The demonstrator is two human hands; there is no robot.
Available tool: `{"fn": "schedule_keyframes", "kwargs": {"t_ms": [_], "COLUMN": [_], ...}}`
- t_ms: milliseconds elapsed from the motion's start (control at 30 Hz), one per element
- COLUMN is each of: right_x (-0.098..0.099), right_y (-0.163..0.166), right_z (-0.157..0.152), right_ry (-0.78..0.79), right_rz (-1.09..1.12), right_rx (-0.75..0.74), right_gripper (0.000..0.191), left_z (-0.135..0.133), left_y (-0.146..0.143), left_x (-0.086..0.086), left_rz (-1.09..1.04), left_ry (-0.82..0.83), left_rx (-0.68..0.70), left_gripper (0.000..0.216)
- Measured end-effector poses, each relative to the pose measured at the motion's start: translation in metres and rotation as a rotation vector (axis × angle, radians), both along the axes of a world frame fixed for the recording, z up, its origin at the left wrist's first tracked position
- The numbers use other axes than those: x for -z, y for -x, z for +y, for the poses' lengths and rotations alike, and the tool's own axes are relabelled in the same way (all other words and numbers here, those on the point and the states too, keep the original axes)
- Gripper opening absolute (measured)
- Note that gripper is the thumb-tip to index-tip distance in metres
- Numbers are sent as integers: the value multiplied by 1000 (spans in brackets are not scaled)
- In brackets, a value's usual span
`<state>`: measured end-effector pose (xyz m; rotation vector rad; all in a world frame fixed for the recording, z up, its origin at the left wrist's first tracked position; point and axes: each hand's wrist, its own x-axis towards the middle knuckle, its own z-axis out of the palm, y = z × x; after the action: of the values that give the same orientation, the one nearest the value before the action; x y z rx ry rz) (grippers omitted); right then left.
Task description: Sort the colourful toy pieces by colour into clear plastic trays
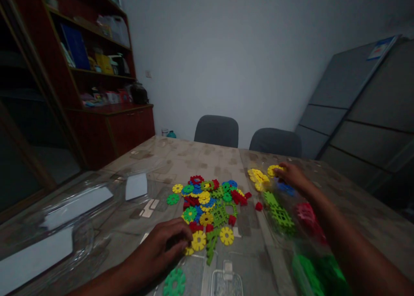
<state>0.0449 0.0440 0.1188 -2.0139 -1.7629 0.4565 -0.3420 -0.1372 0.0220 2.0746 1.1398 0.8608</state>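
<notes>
A pile of plastic building pieces, mostly notched discs (204,197) in yellow, green, blue and red, lies mid-table among green lattice pieces (221,215). My left hand (170,244) is at the pile's near left edge, fingers curled and closed on a partly hidden yellow notched disc (189,251). A second yellow disc (198,240) lies right beside the fingertips. Over on the right, my right hand (291,175) pinches a yellow notched disc (273,170) above a clear divided tray (271,227). Yellow pieces (258,175) fill the tray's far section, close to that hand.
Green lattice pieces (278,213), red pieces (309,218) and bright green pieces (318,272) sit in the tray's other sections. A green disc (174,282) lies near a clear latch (227,268). Clear packaging with white cards (79,206) covers the left. Chairs (216,130) stand behind.
</notes>
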Motion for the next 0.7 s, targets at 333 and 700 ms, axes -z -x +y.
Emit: {"fn": "schedule_keyframes", "kwargs": {"t_ms": [333, 700], "right_x": [-5, 49], "right_y": [10, 130], "right_z": [-15, -162], "right_ry": [-16, 16], "right_rz": [-50, 29], "right_rx": [-146, -707], "right_gripper": [21, 37], "left_z": [15, 20], "left_y": [26, 34], "left_x": [-12, 18], "left_rz": [54, 170], "left_ry": [-55, -171], "left_rx": [-135, 1], "left_gripper": [17, 40]}}
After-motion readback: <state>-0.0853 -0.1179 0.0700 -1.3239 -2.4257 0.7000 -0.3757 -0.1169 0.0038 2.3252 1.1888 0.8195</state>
